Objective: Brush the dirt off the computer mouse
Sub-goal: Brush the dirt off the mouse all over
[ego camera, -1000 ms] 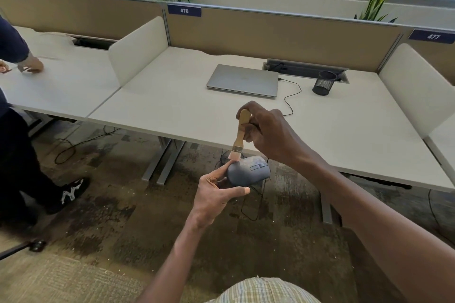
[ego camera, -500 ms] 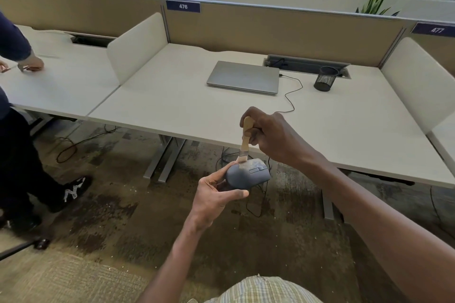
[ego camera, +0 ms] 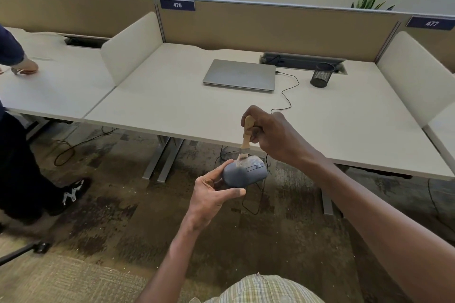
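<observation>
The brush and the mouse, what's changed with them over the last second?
The brush has come down: a second ago its bristles touched the rear edge of the mouse by the thumb, now they sit on the mouse's back. The right hand kept its grip on the handle, and the left hand still holds the mouse off the desk. The laptop and pen cup stayed put.

Off-white laminate worktop (ego camera: pixel 172 106): closed silver laptop (ego camera: pixel 240 75) near back, thin black cable (ego camera: pixel 288 96) trailing from it, black mesh pen cup (ego camera: pixel 322 78) right of laptop.
</observation>
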Motion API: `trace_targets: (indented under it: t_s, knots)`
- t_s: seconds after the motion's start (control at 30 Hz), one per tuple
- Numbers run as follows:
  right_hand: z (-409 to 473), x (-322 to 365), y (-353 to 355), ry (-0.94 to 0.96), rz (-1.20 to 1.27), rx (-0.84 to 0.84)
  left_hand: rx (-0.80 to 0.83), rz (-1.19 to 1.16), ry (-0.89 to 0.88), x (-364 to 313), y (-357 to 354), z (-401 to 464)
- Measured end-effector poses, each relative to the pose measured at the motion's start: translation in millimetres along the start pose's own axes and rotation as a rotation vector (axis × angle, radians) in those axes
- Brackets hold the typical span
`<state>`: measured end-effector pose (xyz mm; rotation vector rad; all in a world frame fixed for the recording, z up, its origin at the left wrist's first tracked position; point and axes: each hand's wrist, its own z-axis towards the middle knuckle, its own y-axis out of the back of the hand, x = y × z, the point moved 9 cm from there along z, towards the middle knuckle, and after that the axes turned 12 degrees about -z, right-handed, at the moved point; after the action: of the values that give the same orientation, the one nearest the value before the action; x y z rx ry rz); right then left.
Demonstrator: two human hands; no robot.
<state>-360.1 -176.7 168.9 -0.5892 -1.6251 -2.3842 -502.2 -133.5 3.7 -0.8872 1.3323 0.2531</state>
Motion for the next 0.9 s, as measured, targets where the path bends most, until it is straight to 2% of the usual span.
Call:
trace_targets:
  t_s: [0.2,0.33,0.53,0.73,0.9]
  knots:
    - [0,9,16,-0.014,0.063,-0.099,0.009,-0.013,0.014,3,1,1]
    - [0,24,10,0.019,0.067,-0.065,-0.010,-0.001,0.028,7,4,4]
    - [3,8,9,-0.060,-0.008,-0.053,-0.005,-0.006,0.008,3,4,0]
    - [3,5,7,-0.101,0.103,-0.071,-0.018,-0.019,0.014,2,4,1]
    - [4,-3,7,-0.116,0.005,-0.074,0.004,-0.010,0.014,2,1,1]
